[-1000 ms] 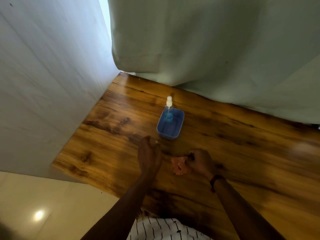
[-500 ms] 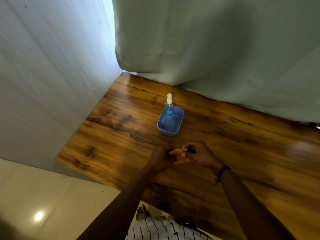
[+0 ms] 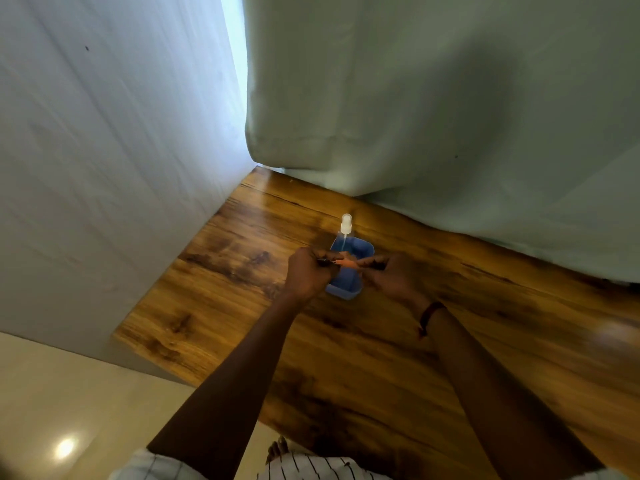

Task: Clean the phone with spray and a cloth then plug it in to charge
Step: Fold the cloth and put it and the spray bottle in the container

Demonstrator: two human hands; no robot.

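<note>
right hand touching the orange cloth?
Touching. Head view: the right hand pinches one end of the orange cloth.

The table (image 3: 381, 358) stands in a corner. A wall (image 3: 104, 168) is on its left side, and a curtain (image 3: 433, 98) hangs down behind its far edge. A tub (image 3: 346, 289) sits on the table, nearer the far edge than the near one. A spray bottle (image 3: 345, 225) stands up in the far end of the tub. The left hand (image 3: 306, 273) is over the tub's left side and the right hand (image 3: 391, 275) is over its right side. A cloth (image 3: 346, 262) is between the two hands, above the tub, and each hand pinches one end. A band (image 3: 429, 313) is on the right wrist. The floor (image 3: 69, 393) lies left of the table and in front of it. A foot (image 3: 278, 448) is on the floor by the table's near edge.
</note>
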